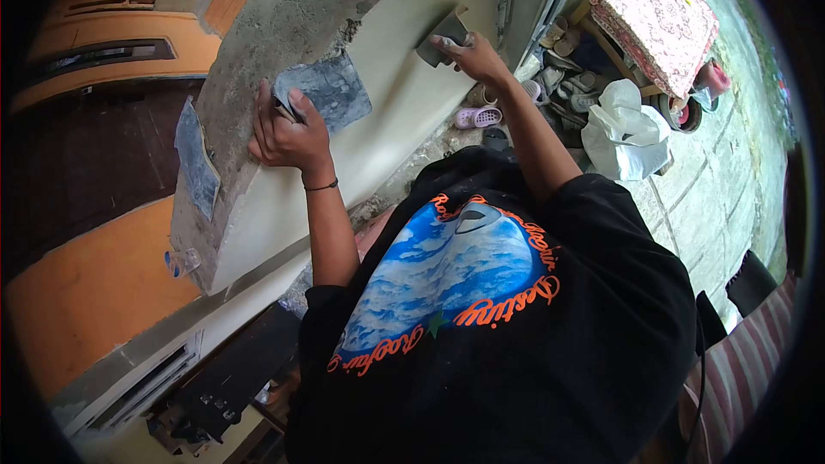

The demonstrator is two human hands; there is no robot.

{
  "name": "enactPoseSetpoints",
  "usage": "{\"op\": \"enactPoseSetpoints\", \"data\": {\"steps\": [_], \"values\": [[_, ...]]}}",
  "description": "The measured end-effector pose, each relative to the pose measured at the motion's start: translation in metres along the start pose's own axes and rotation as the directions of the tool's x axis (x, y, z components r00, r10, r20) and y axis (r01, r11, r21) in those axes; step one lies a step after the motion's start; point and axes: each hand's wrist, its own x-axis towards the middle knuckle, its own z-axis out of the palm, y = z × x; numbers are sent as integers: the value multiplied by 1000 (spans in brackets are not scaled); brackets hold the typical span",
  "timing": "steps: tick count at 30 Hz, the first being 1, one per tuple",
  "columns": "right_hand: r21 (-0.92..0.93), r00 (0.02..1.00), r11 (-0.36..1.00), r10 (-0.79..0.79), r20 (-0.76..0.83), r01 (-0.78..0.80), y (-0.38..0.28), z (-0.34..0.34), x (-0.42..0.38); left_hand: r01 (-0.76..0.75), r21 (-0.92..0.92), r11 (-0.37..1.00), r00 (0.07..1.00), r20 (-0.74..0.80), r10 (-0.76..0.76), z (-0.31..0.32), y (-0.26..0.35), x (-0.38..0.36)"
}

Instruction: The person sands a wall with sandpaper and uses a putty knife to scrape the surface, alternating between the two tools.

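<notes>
My left hand [294, 127] is closed on a dusty blue-grey sheet that looks like sandpaper [331, 93], pinching its near edge at the top of a half-height wall. My right hand [471, 56] grips a darker, curled piece of sandpaper [440, 34] with a tan back, held against the pale wall face [404, 69]. Its fingertips are partly hidden behind the piece. A second blue-grey sheet [198, 161] lies on the rough concrete wall top [245, 60], left of my left hand.
A clear plastic cup or bottle [182, 262] sits at the wall's near end. Pink clogs [478, 117] and other shoes lie on the floor at the wall's foot. A white plastic bag [626, 131] stands near a table with a patterned red cloth [653, 17].
</notes>
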Motion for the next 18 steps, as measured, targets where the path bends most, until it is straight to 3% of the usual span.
{"op": "enactPoseSetpoints", "data": {"steps": [1,3,5,7,9,10,11,13,14,15,17,18], "values": [[0,1000,1000,-1,-3,1,3,-3,5,0,-2,1000,1000,-2,0,0,0,1],[-323,979,944,-126,-160,69,7,-12,15,4,2,1000,1000,26,-4,-2,0,0],[-363,979,931,-118,-168,50,8,-15,22,-4,13,1000,1000,14,4,0,-1,-1],[-294,957,940,-231,-173,174,0,-11,23,-13,26,1000,1000,2,13,1,-4,-3],[-133,944,952,-295,-145,277,-7,6,18,-13,50,999,1000,18,12,1,-4,-3],[-171,954,957,-259,-149,233,-12,22,17,-12,49,999,1000,15,11,2,-4,-3],[-5,973,984,-179,-147,180,-14,35,10,-7,47,999,1000,18,6,2,-5,-3],[251,943,941,-146,-298,226,-8,70,4,-1,40,999,1000,20,0,0,-2,-3],[190,851,929,-190,-490,317,-5,79,10,2,21,1000,1000,21,-3,-1,0,-1],[191,850,928,-192,-491,319,-6,74,18,5,5,1000,1000,23,-5,-2,0,0],[455,851,851,18,-525,263,-7,58,37,3,21,1000,1000,25,-4,0,-1,-1],[631,893,734,73,-443,253,-11,52,40,4,31,1000,1000,28,-5,-1,-2,-1]]}}
